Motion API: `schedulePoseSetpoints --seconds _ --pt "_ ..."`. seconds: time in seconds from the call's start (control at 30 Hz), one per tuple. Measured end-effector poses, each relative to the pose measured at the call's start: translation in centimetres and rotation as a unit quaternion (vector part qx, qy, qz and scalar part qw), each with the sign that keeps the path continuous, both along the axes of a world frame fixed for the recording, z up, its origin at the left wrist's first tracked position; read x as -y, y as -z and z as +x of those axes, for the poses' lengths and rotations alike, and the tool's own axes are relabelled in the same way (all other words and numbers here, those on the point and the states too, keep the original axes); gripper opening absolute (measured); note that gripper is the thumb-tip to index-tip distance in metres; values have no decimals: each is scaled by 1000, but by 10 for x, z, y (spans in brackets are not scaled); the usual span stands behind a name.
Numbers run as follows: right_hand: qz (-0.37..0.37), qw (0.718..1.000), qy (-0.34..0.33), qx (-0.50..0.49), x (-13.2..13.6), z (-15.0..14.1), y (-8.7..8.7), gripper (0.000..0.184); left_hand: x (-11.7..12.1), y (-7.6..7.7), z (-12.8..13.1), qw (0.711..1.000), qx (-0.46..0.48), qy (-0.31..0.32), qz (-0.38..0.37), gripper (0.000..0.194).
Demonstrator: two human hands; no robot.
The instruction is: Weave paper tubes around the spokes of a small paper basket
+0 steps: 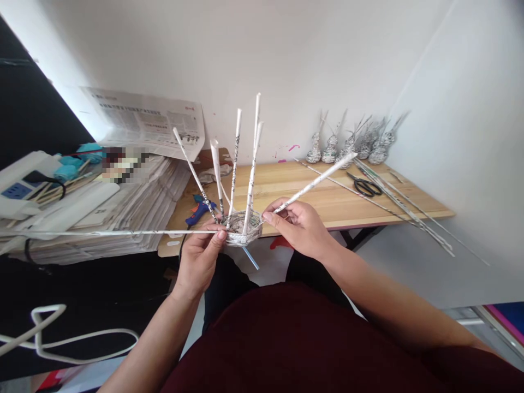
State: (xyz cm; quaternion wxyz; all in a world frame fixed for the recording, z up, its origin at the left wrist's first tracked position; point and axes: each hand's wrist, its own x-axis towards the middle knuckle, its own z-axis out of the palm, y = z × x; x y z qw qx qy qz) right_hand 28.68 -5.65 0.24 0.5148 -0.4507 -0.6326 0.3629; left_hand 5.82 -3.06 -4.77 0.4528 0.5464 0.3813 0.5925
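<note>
Woven paper basket (244, 236), small and round, is held up between both hands just in front of the worktop's (278, 188) near edge, and serves as the landmark here. Several rolled paper rods (234, 164) rise from its rim. At its left side the left hand (200, 254) pinches the rim and a long thin rod (123, 233) stretching away leftward. At its right side the right hand (301, 224) grips the base of a thick white rod (317, 183) slanting up and outward. Beneath it pokes a short blue stick (251, 258). Left of it lies a blue glue gun (200, 212); beyond it to the right are black-handled scissors (367, 187).
</note>
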Motion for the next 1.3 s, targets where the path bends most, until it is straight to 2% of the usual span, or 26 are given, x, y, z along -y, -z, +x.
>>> schedulePoseSetpoints --seconds 0.2,0.33,0.5,0.73,1.0,1.17,1.3 --pt "-45 997 9 -56 1 -2 4 32 0 0 1 1000 -6 -13 11 31" --pt "-23 994 2 -110 0 -5 9 27 0 0 4 1000 -3 -13 -3 31" --pt "44 996 23 -79 -2 -6 11 21 3 -1 8 999 7 -5 -34 29" --pt "48 996 -5 -75 -6 -4 11 19 6 -2 10 999 4 7 -44 25" --pt "49 997 -16 -65 -10 -2 5 23 7 -4 9 994 72 19 -85 28" --pt "41 995 -24 -83 -10 -4 6 24 9 -9 9 983 124 31 -130 32" --pt "35 995 -29 -90 -9 -6 9 22 10 -13 9 981 129 42 -141 34"
